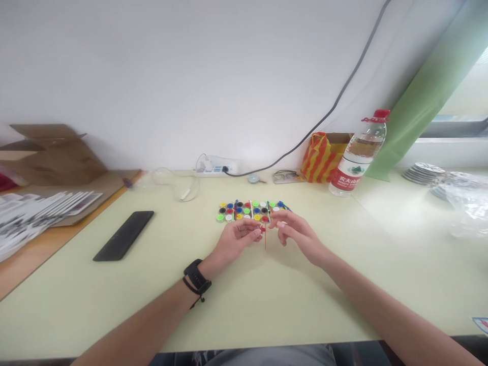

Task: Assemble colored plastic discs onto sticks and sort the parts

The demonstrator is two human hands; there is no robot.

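Note:
My left hand [241, 236] pinches a small red piece [263, 230] between thumb and fingertips. A thin red stick [266, 241] hangs upright beside that piece; whether the two are joined is too small to tell. Just to the right, my right hand [295, 231] has its fingers bent and apart, with nothing visible between them. Right behind both hands lies a block of small round caps [240, 204] in yellow, blue, red, green, black and white, in rows, with thin coloured sticks among them. My hands hide part of its front edge.
A black flat phone-like slab [124, 236] lies at left, near a stack of white cards [57, 213] and a cardboard box [57, 157]. Along the wall are a power strip [217, 166], a striped bag [322, 160] and a water bottle [358, 157]. Stacked discs [423, 174] stand at right.

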